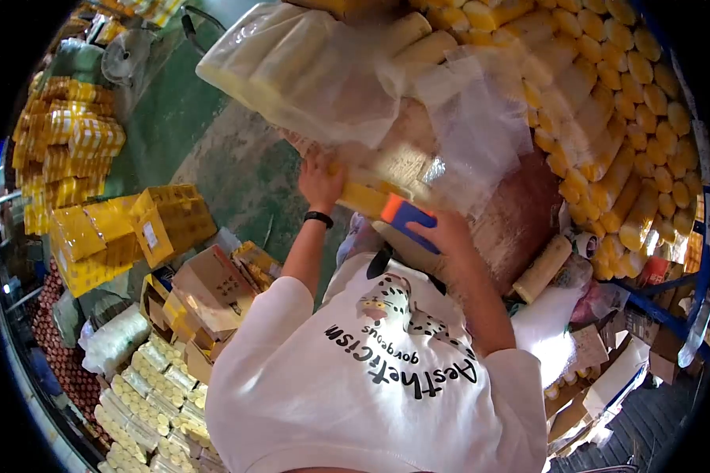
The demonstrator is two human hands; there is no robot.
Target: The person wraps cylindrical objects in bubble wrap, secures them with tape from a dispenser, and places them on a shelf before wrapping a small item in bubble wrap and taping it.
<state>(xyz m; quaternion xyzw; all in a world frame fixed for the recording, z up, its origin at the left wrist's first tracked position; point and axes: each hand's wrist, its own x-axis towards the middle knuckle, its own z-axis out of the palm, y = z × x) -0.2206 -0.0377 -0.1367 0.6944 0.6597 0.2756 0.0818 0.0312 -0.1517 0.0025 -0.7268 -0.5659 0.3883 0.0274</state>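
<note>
In the head view, my right hand point(447, 235) grips an orange-and-blue tape dispenser point(409, 221) near the front edge of a worn brown tabletop point(501, 229). A strip of yellow packing tape point(361, 199) runs from the dispenser toward my left hand point(321, 183). The fingers of that hand close over the strip's far end, beside the mouth of a large clear plastic bag point(315, 87). Pale cylindrical rolls show through the bag. A loose clear plastic sheet point(481, 126) lies to its right, partly over the tabletop.
Yellow-ended rolls point(631, 102) are stacked high at the right. Yellow-taped parcels point(95, 229) and an open cardboard box point(213, 288) stand on the left. Cream-coloured rolls point(154, 394) fill the lower left. A wrapped roll point(543, 268) leans by the table's right edge. Green floor point(173, 102) shows behind.
</note>
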